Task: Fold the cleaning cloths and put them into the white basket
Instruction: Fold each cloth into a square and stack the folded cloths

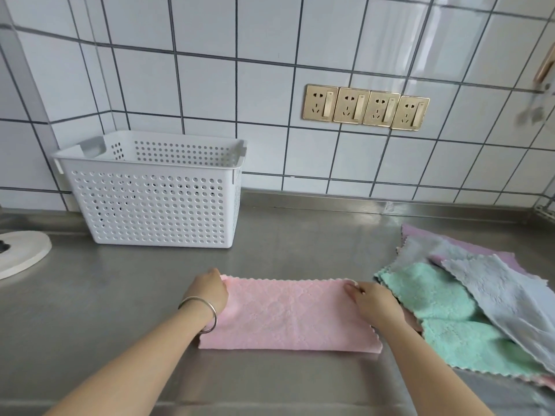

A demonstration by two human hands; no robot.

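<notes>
A pink cleaning cloth [288,316] lies folded in half as a long strip on the steel counter. My left hand [210,291] pinches its far left corner. At the far right corner my right hand [371,298] pinches the cloth too. The white perforated basket [150,202] stands upright at the back left, against the tiled wall, and no cloth shows inside it. To the right lies a loose pile of cloths: a green one [444,313], a grey-blue one [510,298], a mauve one [468,244] and a pink edge underneath.
The steel counter [300,244] runs along a white tiled wall with a row of gold sockets [365,107]. A white round object [21,253] sits at the left edge. A metal rack corner [546,210] shows at the far right.
</notes>
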